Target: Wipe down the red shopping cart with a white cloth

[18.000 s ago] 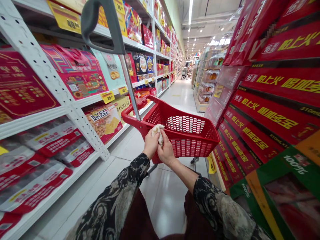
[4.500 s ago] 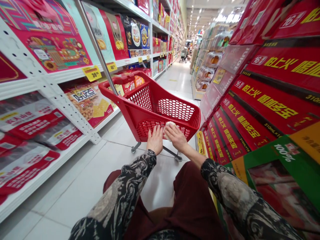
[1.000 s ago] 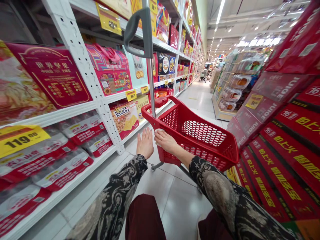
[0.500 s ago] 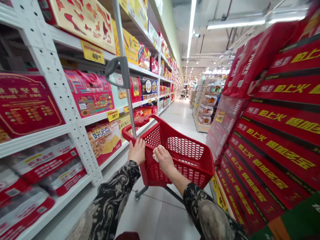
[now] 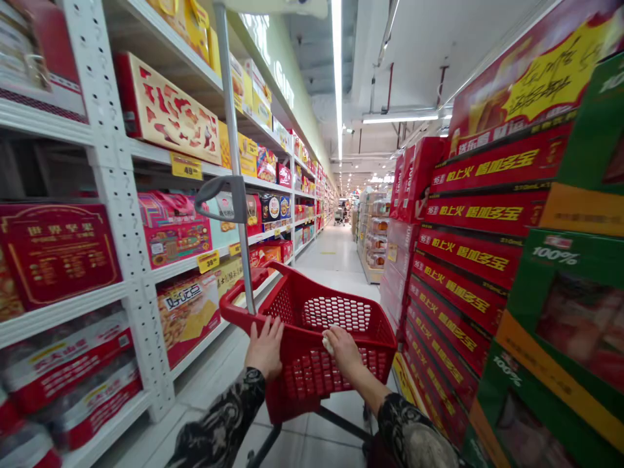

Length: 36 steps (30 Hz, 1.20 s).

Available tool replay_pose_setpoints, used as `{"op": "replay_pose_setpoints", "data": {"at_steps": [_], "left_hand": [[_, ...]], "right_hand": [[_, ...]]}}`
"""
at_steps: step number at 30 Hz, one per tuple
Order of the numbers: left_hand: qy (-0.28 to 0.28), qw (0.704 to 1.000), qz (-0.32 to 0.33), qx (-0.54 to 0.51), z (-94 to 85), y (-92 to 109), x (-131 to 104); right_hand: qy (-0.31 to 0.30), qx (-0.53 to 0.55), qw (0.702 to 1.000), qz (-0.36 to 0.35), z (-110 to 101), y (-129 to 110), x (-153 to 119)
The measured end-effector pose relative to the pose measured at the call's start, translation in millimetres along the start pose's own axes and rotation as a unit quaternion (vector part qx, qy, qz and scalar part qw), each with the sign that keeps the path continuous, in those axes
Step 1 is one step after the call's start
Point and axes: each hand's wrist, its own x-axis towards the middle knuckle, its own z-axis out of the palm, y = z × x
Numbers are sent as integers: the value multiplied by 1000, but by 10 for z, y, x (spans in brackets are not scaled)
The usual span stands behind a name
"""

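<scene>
A red plastic shopping cart (image 5: 302,338) stands in the aisle just in front of me, its basket wall full of small holes. My left hand (image 5: 264,348) lies on the cart's near side below the rim, fingers spread and holding nothing. Farther right, my right hand (image 5: 344,351) has its fingers bent around a crumpled white cloth (image 5: 328,344), pressed against the basket near its rim. A metal pole (image 5: 234,130) with a grey handle loop (image 5: 224,200) rises from the cart's left end.
White shelves (image 5: 114,214) with boxed goods and yellow price tags line the left. Stacked red cartons (image 5: 468,260) and green boxes (image 5: 546,325) rise close on the right. The tiled aisle (image 5: 336,247) runs ahead, with a display rack (image 5: 373,240) beside it.
The view has tilted up and turned right, bringing in the green boxes. My right hand with the cloth has moved right along the basket; my left hand stays on the cart, its fingers spread.
</scene>
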Motion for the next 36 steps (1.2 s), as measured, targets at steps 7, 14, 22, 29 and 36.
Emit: {"op": "replay_pose_setpoints", "data": {"at_steps": [7, 14, 22, 29, 36], "left_hand": [[23, 999, 32, -21, -36, 352, -384], [216, 976, 3, -32, -396, -100, -668], [180, 978, 10, -108, -457, 40, -704], [155, 982, 18, -109, -458, 110, -700], [238, 954, -43, -175, -705, -28, -643]], "right_hand": [[-73, -31, 995, 58, -443, 161, -245], [-76, -46, 991, 101, -560, 343, -407], [13, 91, 993, 67, -519, -93, -277], [118, 233, 964, -57, -453, -1154, 92], [190, 205, 937, -209, -1265, -1357, 492]]}}
